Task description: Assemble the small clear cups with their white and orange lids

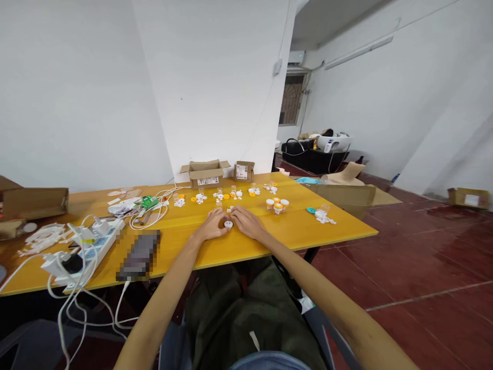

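Note:
On the yellow table in front of me, my left hand (212, 226) curls its thumb and fingers around a small white round part (228, 224). Close by on the right, my right hand (248, 223) has its fingers bent together over a few tiny white pieces (230, 209); whatever its fingertips pinch is too small to make out. A clear cup (219, 204) stands just beyond the left fingers. Farther back lie several groups of white parts (200, 198) with orange lids (226, 197) and clear cups.
Several orange-and-white jars (278, 207) stand together right of my hands. White pieces (325, 218) with a teal ring (310, 210) lie near the right edge. Cardboard boxes (208, 177) line the back. A phone (138, 255), cables and a power strip (96, 252) occupy the left.

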Demonstrator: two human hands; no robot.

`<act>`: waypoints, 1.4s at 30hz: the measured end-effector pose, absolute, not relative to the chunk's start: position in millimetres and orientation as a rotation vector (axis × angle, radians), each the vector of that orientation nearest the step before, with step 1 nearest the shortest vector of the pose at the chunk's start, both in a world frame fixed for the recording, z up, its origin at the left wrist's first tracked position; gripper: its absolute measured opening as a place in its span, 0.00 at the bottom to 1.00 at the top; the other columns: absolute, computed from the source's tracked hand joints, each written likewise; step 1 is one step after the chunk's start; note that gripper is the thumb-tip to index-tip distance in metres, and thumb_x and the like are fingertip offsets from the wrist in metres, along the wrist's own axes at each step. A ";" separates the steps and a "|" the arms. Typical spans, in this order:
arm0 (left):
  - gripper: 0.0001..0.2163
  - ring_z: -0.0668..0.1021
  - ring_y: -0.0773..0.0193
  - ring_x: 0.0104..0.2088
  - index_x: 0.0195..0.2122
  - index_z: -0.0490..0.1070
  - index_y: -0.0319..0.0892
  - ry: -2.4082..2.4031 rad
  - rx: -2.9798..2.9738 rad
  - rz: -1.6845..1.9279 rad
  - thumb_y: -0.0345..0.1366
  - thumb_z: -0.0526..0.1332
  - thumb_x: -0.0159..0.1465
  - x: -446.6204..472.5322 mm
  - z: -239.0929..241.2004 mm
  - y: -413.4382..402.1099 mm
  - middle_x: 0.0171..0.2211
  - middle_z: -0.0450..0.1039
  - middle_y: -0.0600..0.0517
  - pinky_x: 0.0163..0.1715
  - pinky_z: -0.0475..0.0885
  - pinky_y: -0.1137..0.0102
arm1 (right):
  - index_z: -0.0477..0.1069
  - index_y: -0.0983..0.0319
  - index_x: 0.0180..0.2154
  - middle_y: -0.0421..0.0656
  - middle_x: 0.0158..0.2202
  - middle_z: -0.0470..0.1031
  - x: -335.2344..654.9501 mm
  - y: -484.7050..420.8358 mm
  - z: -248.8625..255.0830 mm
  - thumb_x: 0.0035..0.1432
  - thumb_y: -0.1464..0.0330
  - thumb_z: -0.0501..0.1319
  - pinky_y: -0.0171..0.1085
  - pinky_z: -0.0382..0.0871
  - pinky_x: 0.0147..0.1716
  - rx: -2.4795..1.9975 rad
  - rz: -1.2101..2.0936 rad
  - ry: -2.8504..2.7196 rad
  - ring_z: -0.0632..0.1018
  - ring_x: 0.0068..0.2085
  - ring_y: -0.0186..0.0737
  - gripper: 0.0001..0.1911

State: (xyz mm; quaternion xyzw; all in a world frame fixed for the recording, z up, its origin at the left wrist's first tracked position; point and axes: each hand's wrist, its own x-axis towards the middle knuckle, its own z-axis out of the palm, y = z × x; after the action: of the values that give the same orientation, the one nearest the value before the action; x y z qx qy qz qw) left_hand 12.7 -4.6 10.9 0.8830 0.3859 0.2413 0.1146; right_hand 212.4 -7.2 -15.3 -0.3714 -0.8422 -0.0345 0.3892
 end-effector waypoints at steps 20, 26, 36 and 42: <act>0.06 0.72 0.53 0.48 0.37 0.71 0.47 1.142 2.557 0.743 0.40 0.64 0.60 12.3 13.9 -7.2 0.42 0.73 0.51 0.53 0.65 0.56 | 0.71 0.57 0.37 0.44 0.41 0.75 210.8 -9.8 -13.4 0.70 0.69 0.52 0.39 0.70 0.46 -1.014 -0.088 -2.148 0.76 0.43 0.41 0.11; 0.06 0.73 0.54 0.46 0.40 0.72 0.47 1.218 2.521 0.899 0.37 0.62 0.62 11.1 17.3 -6.1 0.41 0.74 0.51 0.52 0.66 0.58 | 0.72 0.59 0.40 0.47 0.41 0.75 211.2 -4.5 -17.0 0.68 0.72 0.52 0.41 0.70 0.45 -1.161 -0.175 -2.143 0.75 0.44 0.44 0.11; 0.12 0.73 0.47 0.53 0.44 0.73 0.46 1.783 2.297 1.117 0.29 0.59 0.60 4.4 18.5 5.4 0.47 0.75 0.45 0.53 0.68 0.54 | 0.69 0.60 0.57 0.52 0.59 0.72 206.9 -11.0 -10.4 0.68 0.72 0.50 0.44 0.70 0.51 -1.354 -0.211 -2.238 0.73 0.55 0.46 0.20; 0.14 0.72 0.47 0.55 0.47 0.74 0.48 1.862 2.283 0.895 0.31 0.58 0.62 5.5 12.7 7.4 0.51 0.75 0.45 0.55 0.68 0.53 | 0.68 0.57 0.61 0.50 0.64 0.68 205.6 -8.5 -12.6 0.69 0.70 0.49 0.47 0.68 0.55 -1.356 -0.151 -2.316 0.70 0.60 0.47 0.22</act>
State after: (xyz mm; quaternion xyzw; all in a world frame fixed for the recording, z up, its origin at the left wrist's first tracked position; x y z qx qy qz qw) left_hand 5.5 7.4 12.7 0.7412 0.6044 0.2904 0.0312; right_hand 205.6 -8.5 -12.6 -0.4915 -0.8396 -0.0548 0.2248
